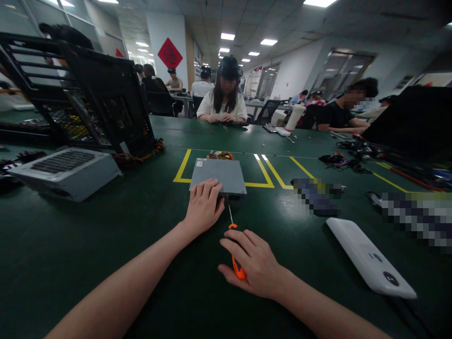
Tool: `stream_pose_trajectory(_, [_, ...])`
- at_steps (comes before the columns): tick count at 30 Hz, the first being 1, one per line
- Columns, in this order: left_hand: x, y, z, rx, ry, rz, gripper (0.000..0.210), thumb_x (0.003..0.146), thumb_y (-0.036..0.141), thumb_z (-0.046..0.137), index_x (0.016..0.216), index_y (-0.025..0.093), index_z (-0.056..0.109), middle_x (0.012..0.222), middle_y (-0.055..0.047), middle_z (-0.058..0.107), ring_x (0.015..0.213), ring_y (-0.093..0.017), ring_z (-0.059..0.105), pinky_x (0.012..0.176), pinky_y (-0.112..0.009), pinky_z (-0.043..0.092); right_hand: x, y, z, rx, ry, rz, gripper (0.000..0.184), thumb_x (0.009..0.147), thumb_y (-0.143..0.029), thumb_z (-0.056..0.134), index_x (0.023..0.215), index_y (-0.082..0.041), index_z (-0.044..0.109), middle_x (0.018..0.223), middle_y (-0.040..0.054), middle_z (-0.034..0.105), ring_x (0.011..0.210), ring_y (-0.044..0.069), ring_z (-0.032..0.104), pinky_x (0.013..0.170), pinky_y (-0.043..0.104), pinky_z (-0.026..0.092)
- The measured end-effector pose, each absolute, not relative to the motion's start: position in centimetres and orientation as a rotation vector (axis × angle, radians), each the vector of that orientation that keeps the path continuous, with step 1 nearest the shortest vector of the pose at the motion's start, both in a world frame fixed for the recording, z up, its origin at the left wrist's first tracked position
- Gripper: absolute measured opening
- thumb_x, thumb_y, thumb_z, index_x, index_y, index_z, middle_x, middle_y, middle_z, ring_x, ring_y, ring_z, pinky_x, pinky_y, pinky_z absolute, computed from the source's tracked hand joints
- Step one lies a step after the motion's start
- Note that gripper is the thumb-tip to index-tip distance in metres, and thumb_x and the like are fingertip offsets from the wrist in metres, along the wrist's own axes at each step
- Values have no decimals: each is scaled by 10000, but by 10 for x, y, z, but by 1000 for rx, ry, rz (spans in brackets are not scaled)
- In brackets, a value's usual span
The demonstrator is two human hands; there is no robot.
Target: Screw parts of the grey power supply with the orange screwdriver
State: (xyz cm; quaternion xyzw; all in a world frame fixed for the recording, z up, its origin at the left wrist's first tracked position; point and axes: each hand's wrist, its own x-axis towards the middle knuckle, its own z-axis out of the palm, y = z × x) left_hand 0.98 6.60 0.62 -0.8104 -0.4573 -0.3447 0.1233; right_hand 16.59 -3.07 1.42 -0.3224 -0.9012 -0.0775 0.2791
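Observation:
A grey computer power supply [219, 170] lies on the green table in front of me, with coloured cables [222, 155] bunched behind it. My left hand [204, 207] grips its near left corner, fingers on the top and thumb at the front face. An orange-and-black screwdriver [238, 269] points away from me, its thin shaft reaching the front of the power supply. Around its handle my right hand [252, 263] is loosely curled, thumb on the left side. Whether the tip sits in a screw is too small to tell.
A second power supply [76, 169] and a black computer case [106, 103] stand at left. To the right are a white device [370, 256], blurred items and tangled cables [341, 157]. Yellow tape [259, 185] marks the table. A person [226, 101] sits opposite; another person [342, 108] works at right.

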Motion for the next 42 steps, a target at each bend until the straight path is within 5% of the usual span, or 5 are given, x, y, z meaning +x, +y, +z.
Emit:
stream_pose_trajectory(6, [9,66,6,-2363,-1328,-996,303,816,250,465,1107,164,456,1182,-102,496,1131,-248,399,930,-413,294,169,-33,11,-902,-2274,-185,256,766,-299,529,927,-106,479,1021,176,568,946,228,567,704,323,512])
stream_pose_trajectory(12, [10,66,7,-2359,-1345,-1009,303,810,245,470,1104,173,459,1187,-100,495,1139,-248,395,929,-415,298,169,-34,11,-813,-2303,-218,142,758,-228,565,867,-144,530,929,104,617,759,160,594,624,270,494])
stream_pose_trajectory(18, [10,66,7,-2358,-1340,-999,308,819,252,461,1114,165,454,1192,-103,491,1136,-248,394,927,-416,298,169,-33,13,-829,-2330,-242,266,780,-330,516,962,-136,525,948,114,631,732,180,590,599,300,484])
stream_pose_trajectory(26, [10,65,8,-2363,-1343,-1004,303,815,249,462,1107,167,460,1185,-105,494,1133,-251,396,926,-417,298,164,-34,10,-852,-2403,-284,132,770,-295,537,806,-169,546,913,85,625,714,174,572,596,301,466])
stream_pose_trajectory(42, [9,64,8,-2350,-1337,-1006,317,813,246,471,1119,165,465,1188,-105,497,1135,-252,397,929,-425,311,164,-36,13,-834,-2402,-262,307,765,-351,539,985,-137,534,988,144,593,786,202,591,630,327,511])
